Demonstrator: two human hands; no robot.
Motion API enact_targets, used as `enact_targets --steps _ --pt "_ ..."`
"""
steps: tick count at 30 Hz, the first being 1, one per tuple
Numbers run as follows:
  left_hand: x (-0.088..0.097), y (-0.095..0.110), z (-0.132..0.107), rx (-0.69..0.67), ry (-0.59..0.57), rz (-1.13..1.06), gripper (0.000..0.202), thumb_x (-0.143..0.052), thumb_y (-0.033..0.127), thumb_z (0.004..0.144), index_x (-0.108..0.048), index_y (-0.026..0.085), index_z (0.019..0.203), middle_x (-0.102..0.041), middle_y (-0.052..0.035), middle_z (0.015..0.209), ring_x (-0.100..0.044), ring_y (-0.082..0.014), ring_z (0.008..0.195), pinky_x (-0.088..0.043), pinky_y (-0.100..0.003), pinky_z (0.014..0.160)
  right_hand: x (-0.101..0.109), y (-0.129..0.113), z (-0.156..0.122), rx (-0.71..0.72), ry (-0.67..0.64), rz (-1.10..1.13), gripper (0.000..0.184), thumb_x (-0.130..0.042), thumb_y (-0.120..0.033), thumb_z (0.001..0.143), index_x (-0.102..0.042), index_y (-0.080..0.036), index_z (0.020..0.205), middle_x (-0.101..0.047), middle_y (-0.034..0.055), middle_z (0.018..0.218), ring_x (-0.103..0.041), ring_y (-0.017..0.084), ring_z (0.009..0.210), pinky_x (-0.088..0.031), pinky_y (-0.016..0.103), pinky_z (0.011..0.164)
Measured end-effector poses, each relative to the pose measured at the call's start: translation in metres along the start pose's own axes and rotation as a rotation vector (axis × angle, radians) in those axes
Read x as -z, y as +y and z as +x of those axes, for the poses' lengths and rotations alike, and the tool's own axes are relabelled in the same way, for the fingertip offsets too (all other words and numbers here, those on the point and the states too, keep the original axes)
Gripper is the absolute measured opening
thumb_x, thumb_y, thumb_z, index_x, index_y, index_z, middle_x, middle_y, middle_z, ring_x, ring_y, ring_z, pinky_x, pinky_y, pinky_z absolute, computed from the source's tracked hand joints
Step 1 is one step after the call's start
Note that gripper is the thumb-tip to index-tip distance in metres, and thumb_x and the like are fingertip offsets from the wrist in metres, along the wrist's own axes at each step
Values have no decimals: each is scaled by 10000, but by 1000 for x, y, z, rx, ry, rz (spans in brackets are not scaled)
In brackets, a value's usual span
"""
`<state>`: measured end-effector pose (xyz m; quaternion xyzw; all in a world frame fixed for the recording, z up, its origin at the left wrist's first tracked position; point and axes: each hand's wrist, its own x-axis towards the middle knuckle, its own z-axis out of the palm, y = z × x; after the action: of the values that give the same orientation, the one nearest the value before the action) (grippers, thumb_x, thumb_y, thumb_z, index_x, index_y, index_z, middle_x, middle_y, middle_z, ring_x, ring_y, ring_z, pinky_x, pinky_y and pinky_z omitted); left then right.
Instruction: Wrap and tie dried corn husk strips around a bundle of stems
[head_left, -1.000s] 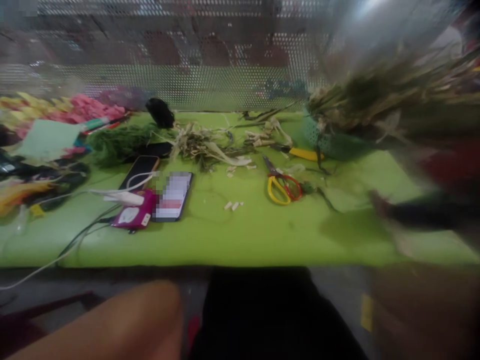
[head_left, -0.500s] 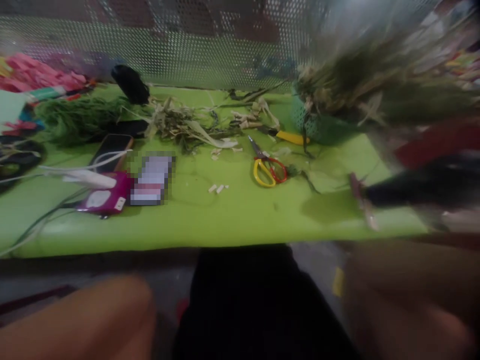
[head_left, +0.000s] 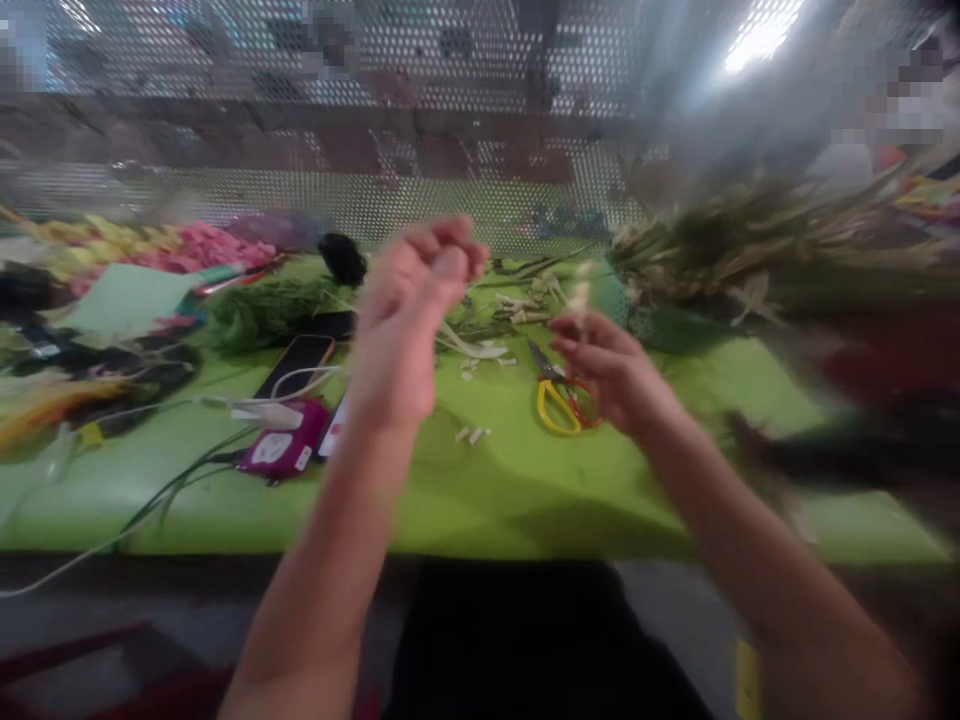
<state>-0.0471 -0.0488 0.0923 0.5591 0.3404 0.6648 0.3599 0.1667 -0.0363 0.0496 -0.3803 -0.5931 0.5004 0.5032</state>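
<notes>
Both my hands are raised above the green table point(head_left: 487, 500). My left hand point(head_left: 409, 310) is curled, its fingers pinched together near the top; what they grip is too blurred to name. My right hand point(head_left: 611, 370) is closed round a thin pale stem point(head_left: 579, 295) that sticks up from its fingers. Below the right hand lie scissors with yellow and red handles point(head_left: 562, 400). A heap of dry leaves and stalks point(head_left: 495, 300) lies behind the hands.
A phone point(head_left: 294, 362), a magenta device point(head_left: 281, 450) with white cables, and green foliage point(head_left: 262, 310) lie at the left. Pink and yellow flowers point(head_left: 150, 240) sit far left. A green basket point(head_left: 660, 320) of dried plants stands at the right. A perforated metal screen point(head_left: 375, 150) backs the table.
Both hands have come up from below the table edge into view above the table. The camera has tilted up slightly.
</notes>
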Motion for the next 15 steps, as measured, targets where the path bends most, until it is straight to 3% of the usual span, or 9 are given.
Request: enact_targets --steps 4,7,12,15 --pt "-16 -60 7 311 -67 119 379 -652 476 840 -644 205 1104 -657 -72 1113 -602 -224 1092 -441 -390 989 -18 47 24 -206 -3 40 242 -611 -314 760 -639 -207 976 -585 2 841 -451 118 651 -374 265 602" --pt "-20 -100 3 427 -165 105 401 -645 491 824 -655 182 1080 -689 -73 1067 -620 -210 1010 -437 -369 958 -21 66 25 -247 -10 -20 262 -554 -379 807 -640 -207 985 -598 8 854 -425 123 629 -365 274 607" --pt "-12 -123 -10 409 -222 158 290 -646 431 819 -662 163 929 -697 -64 954 -621 -190 912 -447 -355 911 -17 71 13 -203 -56 -62 266 -513 -428 862 -662 -239 977 -657 38 955 -555 188 835 -433 309 732" --pt "-8 -127 -12 438 -172 111 242 -659 388 805 -650 160 885 -686 -53 895 -614 -169 850 -459 -352 893 -15 69 10 -277 -87 -81 240 -612 -429 813 -678 -228 925 -644 15 822 -540 166 712 -423 303 672"
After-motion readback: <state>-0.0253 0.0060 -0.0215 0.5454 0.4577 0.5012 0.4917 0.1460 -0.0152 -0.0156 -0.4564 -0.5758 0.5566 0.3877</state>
